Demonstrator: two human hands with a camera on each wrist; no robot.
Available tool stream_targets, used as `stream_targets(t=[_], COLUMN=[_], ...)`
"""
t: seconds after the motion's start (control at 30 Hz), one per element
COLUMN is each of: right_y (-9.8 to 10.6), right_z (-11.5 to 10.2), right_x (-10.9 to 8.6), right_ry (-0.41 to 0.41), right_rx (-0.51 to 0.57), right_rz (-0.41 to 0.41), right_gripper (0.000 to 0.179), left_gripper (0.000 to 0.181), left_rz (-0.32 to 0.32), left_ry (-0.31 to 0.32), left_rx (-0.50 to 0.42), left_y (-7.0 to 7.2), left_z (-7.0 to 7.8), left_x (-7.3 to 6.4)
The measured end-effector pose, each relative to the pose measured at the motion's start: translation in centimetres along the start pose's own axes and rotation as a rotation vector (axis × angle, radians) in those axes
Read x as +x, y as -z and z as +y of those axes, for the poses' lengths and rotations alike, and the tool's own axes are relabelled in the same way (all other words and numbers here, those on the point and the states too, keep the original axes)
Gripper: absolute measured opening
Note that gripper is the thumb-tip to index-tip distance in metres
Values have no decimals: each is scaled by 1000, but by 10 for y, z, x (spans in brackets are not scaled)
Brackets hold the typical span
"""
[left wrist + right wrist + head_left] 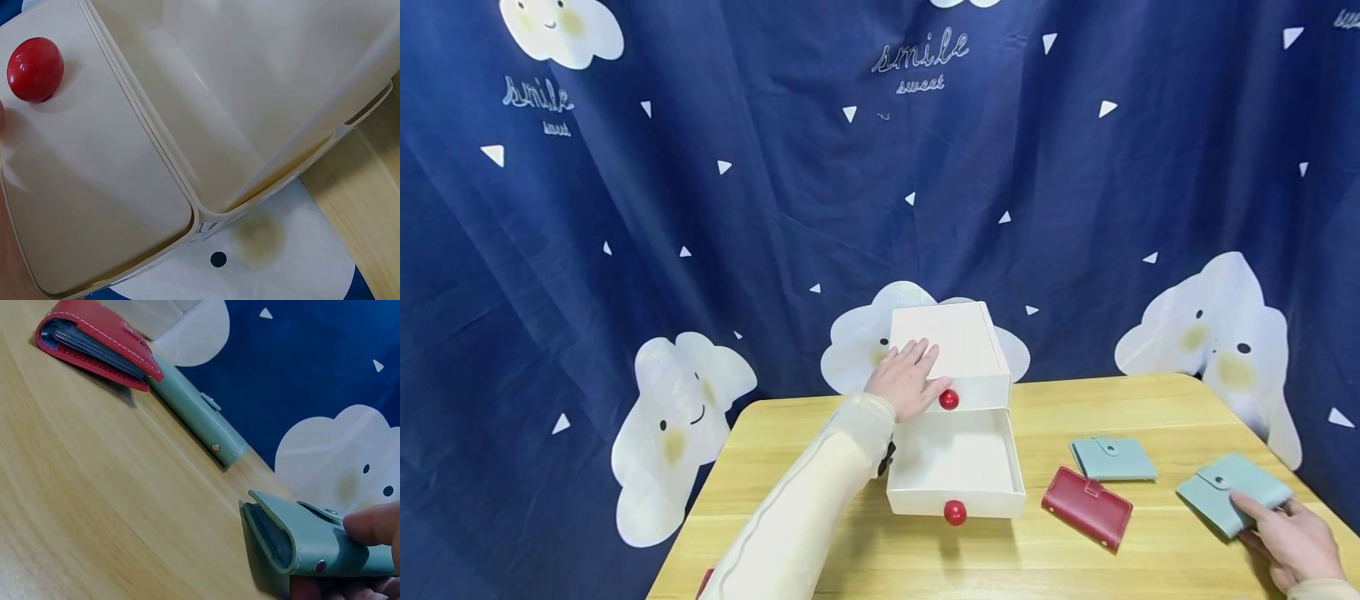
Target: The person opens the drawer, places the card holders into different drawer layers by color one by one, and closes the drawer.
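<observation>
My left hand [910, 379] rests with extended fingers on the top of a white two-drawer box [955, 337], its thumb by the red knob [949, 399] of the shut upper drawer. Below, the lower drawer [955, 503] is pulled out, and its inside [225, 81] shows bare white walls. At the far right, my right hand [1296, 542] pinches a pale green card wallet [1236, 492], thumb on top and fingers beneath. In the right wrist view this wallet [322, 540] shows its snap strap, tilted slightly over the table.
A red card wallet [1087, 508] lies right of the drawer, overlapping a second green wallet [1116, 459] behind it. The corner of another red item [704, 581] peeks out beside the left sleeve. A navy curtain [775, 208] with clouds hangs behind the wooden table [797, 433].
</observation>
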State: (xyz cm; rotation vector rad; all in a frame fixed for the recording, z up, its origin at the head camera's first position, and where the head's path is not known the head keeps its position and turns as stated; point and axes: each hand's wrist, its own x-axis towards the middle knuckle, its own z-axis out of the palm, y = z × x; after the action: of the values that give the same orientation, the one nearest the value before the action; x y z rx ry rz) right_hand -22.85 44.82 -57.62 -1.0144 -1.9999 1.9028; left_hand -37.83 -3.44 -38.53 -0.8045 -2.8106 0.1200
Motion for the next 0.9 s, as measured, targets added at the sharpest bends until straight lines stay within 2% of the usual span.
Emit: stream_targets(t=[0.2,0.4,0.53,0.63,0.73,0.77,0.9], right_y=[0,4,4,5,7,8,9], right_z=[-6,-7,-10,-12,-12,-12,-13], right_x=[-3,-7,-12,-15,-16,-17,-19], right_ry=[-21,27,60,83,121,134,181], right_rx=[109,254,278,285,312,324,350], right_rz=[-50,-108,-124,-135,-164,-172,-200], right_gripper=[89,97,99,72,30,25,27], left_gripper=[73,74,74,73,73,72,71], left_rz=[4,-3,9,17,11,8,1], left_ry=[6,8,3,-1,2,3,8], left_rx=[-15,-15,-16,-15,-14,-14,-23], left_y=[-1,0,-1,-2,-2,-1,1], left_z=[0,0,-1,-1,-1,-1,0], left_x=[0,-1,0,0,0,0,-1])
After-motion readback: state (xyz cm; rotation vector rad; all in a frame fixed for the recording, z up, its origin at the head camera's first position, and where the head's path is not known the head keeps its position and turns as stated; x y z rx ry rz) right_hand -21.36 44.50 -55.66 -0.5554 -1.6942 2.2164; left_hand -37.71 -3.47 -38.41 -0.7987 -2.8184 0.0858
